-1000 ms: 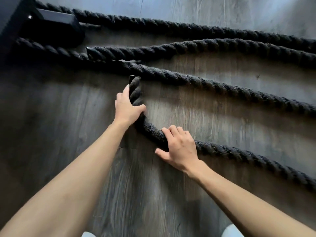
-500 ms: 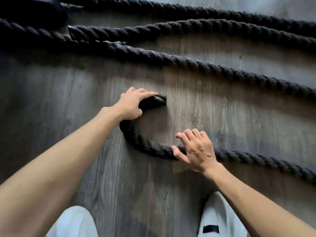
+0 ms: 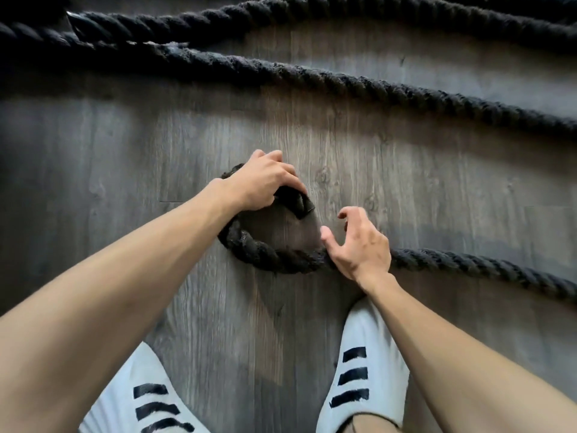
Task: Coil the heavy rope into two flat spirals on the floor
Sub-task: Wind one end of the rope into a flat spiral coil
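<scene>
A thick black twisted rope [image 3: 281,260] lies on the dark wood floor, its near end bent into a small hook-shaped curl. My left hand [image 3: 262,182] grips the rope just behind its taped end [image 3: 298,203], which points down and right into the curl. My right hand [image 3: 359,245] rests over the rope where the curl straightens out to the right; its fingers are loosely bent and its palm hides the rope beneath. From there the rope runs off to the right edge.
Two more runs of the same rope [image 3: 343,79] cross the floor farther away, with another taped end [image 3: 78,21] at top left. My two feet in white socks with black stripes [image 3: 362,379] stand just below the curl. Bare floor [image 3: 437,189] lies between the strands.
My left hand has swung the rope's end round clockwise, from pointing right to pointing down-right, tightening the curl. My right hand has loosened and shifted slightly on the rope. The view has tilted down towards my feet.
</scene>
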